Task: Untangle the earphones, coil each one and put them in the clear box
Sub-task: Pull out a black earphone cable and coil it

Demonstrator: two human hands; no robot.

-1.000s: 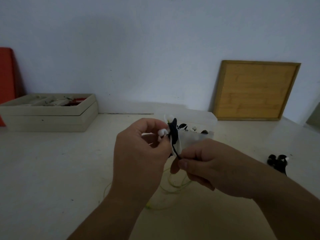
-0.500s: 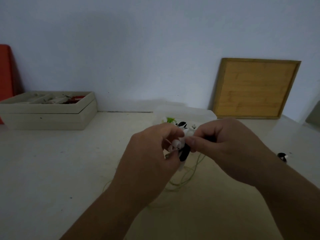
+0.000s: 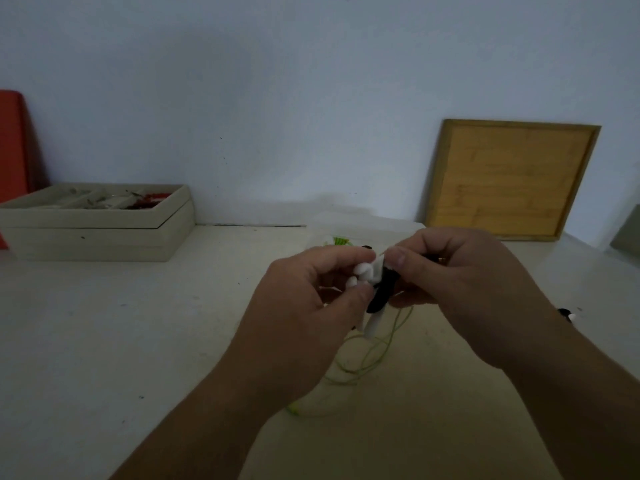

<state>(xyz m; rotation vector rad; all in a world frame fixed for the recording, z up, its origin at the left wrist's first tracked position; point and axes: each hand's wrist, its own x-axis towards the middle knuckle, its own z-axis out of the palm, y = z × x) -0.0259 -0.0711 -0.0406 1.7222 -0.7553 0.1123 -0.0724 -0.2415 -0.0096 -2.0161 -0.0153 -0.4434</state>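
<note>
My left hand (image 3: 304, 306) and my right hand (image 3: 460, 285) meet above the table, both pinching a small white and black earphone bundle (image 3: 375, 282). A white plug end hangs below it. On the table under my hands lies a loose green earphone cable (image 3: 374, 355). The clear box (image 3: 346, 230) stands just behind my hands, mostly hidden, with green and black earphones inside. A black earphone (image 3: 566, 313) peeks out beside my right forearm.
A beige divided box (image 3: 97, 223) with small items stands at the back left, next to a red object (image 3: 12, 147). A wooden board (image 3: 512, 178) leans against the wall at the back right. A grey object (image 3: 628, 237) sits at the right edge.
My right hand rose from below the bundle to its top right and now pinches it there. The view shifted slightly, hiding most of the black earphone on the right.
</note>
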